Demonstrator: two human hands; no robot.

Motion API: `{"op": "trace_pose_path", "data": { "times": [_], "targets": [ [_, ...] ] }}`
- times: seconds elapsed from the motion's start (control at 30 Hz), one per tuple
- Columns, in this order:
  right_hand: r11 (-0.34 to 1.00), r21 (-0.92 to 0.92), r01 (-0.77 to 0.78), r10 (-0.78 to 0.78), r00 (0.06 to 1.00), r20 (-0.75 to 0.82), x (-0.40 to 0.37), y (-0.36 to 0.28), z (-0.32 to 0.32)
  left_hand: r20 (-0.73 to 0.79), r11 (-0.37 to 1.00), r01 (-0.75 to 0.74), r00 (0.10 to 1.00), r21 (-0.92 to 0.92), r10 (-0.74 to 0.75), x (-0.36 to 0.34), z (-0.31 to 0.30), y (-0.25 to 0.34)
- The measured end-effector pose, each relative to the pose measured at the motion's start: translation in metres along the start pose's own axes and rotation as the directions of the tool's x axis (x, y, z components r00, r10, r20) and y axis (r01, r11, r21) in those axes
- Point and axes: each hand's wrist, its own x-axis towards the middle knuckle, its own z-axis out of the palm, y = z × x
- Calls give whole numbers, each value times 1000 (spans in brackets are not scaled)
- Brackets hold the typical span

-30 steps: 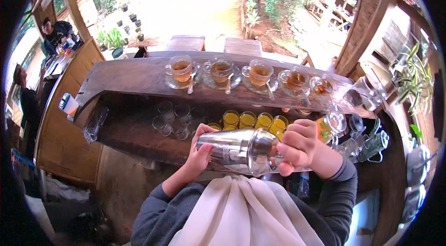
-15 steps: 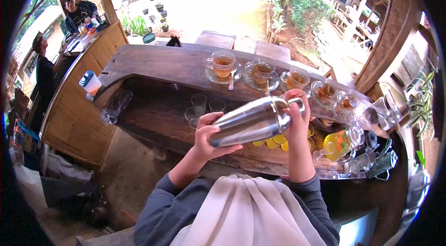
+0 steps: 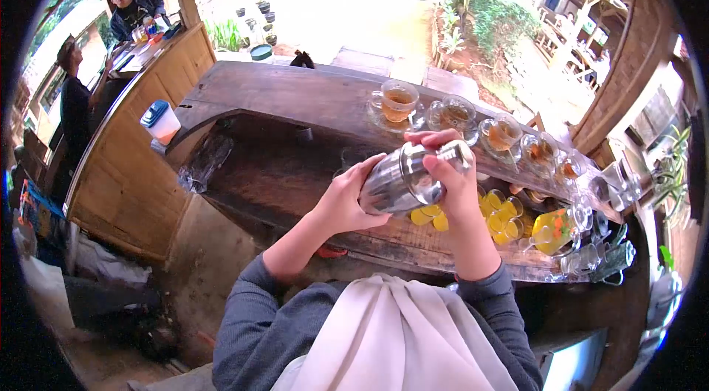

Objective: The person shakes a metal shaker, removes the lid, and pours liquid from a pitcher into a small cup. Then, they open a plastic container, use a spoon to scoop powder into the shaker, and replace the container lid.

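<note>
A shiny metal cocktail shaker [image 3: 395, 186] is held in both hands over the wooden counter, tilted with its cap end up to the right. My left hand [image 3: 346, 200] wraps around the body's lower end. My right hand [image 3: 452, 173] grips the cap end, fingers over the top and thumb on the near side. Beyond the shaker, a glass cup of amber drink [image 3: 399, 103] stands on a saucer, with more such cups in a row to its right. Small glasses of yellow drink [image 3: 504, 223] stand beside and partly behind my right hand.
A glass pitcher with yellow and orange contents [image 3: 548, 232] and other glassware stand at right. A blue-lidded container [image 3: 160, 121] and a clear plastic bag [image 3: 207, 162] are at left. Two people are by another wooden counter [image 3: 148, 147] at far left.
The shaker has turned so its cap end points more toward me, and it looks shorter. Both hands still hold it, the left slightly farther right. The whole view has shifted a little.
</note>
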Motion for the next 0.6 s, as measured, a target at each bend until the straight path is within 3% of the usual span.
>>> {"op": "trace_pose_path", "data": {
  "times": [0.07,0.2,0.6],
  "targets": [
    [957,-31,288,-283,953,103,-1,8,13,-3,998,5,1000,-58,-5,-6,-7,-5],
    [920,-21,391,-384,913,140,-2,16,31,-61,995,-6,998,-103,0,-19,-21,-9],
    [915,-30,403,-400,913,79,-11,30,47,-126,997,53,990,-59,-60,-42,-18,-10]
  ]
}}
